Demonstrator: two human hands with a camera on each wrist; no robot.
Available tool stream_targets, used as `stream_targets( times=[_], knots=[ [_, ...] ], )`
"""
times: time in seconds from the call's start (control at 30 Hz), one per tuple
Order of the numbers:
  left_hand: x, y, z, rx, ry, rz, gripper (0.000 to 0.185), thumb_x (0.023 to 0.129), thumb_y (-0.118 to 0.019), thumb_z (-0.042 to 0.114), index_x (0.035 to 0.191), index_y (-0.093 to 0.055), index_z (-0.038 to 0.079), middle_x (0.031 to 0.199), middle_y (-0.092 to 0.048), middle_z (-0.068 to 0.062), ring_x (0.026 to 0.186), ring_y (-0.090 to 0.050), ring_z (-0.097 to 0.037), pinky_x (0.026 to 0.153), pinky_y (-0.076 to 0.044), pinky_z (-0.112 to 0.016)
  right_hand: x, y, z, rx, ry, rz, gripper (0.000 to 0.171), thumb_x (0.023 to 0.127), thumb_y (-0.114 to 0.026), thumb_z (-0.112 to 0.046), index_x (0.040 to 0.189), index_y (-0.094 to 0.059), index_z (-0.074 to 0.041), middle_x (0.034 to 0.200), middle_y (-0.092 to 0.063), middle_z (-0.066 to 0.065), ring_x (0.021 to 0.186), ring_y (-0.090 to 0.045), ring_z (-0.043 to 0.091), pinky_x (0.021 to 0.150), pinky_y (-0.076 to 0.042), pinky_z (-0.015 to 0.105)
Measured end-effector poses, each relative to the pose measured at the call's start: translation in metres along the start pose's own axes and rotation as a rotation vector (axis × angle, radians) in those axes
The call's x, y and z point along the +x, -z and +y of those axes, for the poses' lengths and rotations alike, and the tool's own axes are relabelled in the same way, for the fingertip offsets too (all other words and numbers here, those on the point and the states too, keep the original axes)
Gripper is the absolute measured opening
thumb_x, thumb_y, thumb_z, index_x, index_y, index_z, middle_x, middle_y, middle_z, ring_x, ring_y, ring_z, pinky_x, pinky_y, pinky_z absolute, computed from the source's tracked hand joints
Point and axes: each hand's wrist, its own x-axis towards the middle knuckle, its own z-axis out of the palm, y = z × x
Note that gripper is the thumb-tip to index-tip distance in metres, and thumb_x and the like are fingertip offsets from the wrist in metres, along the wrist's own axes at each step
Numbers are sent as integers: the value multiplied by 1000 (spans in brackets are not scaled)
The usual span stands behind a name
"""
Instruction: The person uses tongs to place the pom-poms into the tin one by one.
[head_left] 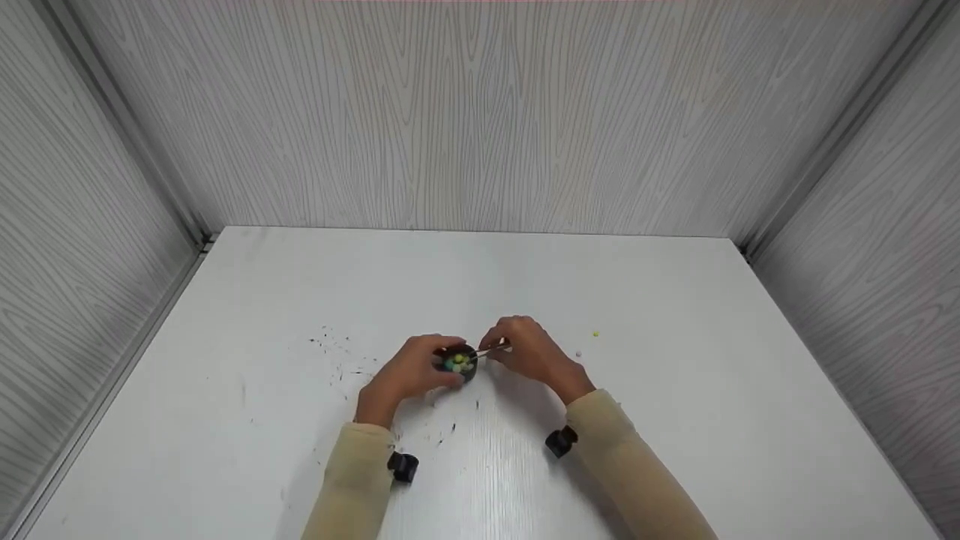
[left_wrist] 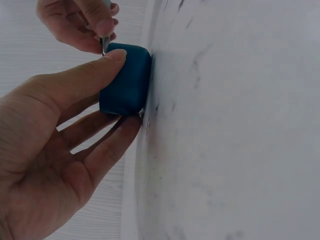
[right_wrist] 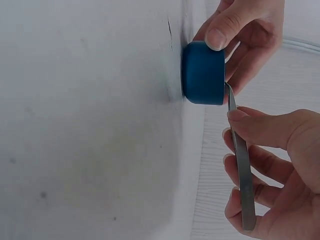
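A small dark blue round cup stands on the white table with small green and yellow beads inside. My left hand grips the cup between thumb and fingers. My right hand pinches thin metal tweezers, their tips at the cup's rim.
Two loose beads lie on the table to the right of my hands, one yellow and one pale. Dark specks mark the table left of the cup. Grey wood-grain walls close in the table on three sides.
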Motion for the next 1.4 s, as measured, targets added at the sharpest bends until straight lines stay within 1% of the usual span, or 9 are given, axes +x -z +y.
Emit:
stream_targets(
  times=[0.1,0.33,0.63,0.83,1.03,1.27,1.4],
  knots=[
    [0,0,0,1,11,5,62,88,-83,14,145,-60,12,145,-62,-11,129,-63,-34,111,-50,-51,-3,5,4,25,-16,16,15,92,-74,0,103,-82,-8,97,-78,8,93,-73,22,84,-62,38],
    [0,-1,1,15,32,15,62,88,-83,14,145,-60,13,145,-62,-11,130,-62,-35,111,-50,-51,-15,21,21,53,-14,83,15,90,-75,3,101,-82,-5,95,-78,11,90,-73,24,83,-62,41],
    [0,-1,1,19,47,21,63,88,-83,16,146,-60,16,146,-61,-9,131,-62,-33,111,-50,-51,-31,39,41,49,-75,113,15,88,-76,3,99,-82,-5,95,-78,10,89,-73,24,81,-61,41],
    [1,1,2,29,51,14,63,88,-83,16,146,-60,17,147,-60,-9,131,-61,-33,110,-50,-50,-41,47,54,44,-116,117,16,87,-77,3,99,-82,-6,94,-78,9,88,-71,24,80,-58,37],
    [1,0,2,35,55,15,63,87,-84,17,146,-60,17,147,-60,-9,132,-60,-33,110,-50,-50,-50,51,65,27,-132,118,15,88,-77,3,98,-82,-7,93,-78,8,87,-70,23,79,-58,38],
    [1,-1,2,36,66,23,63,88,-83,17,146,-60,17,147,-61,-9,132,-60,-32,110,-50,-51,-63,54,76,2,-153,116,15,87,-77,3,97,-82,-7,93,-78,9,86,-70,23,78,-57,37],
    [-1,-1,1,30,68,18,62,89,-83,18,146,-59,18,147,-60,-10,132,-60,-33,110,-50,-52,-71,56,82,-3,-174,110,15,88,-76,4,98,-82,-6,93,-78,10,87,-70,25,79,-57,39]
  ],
)
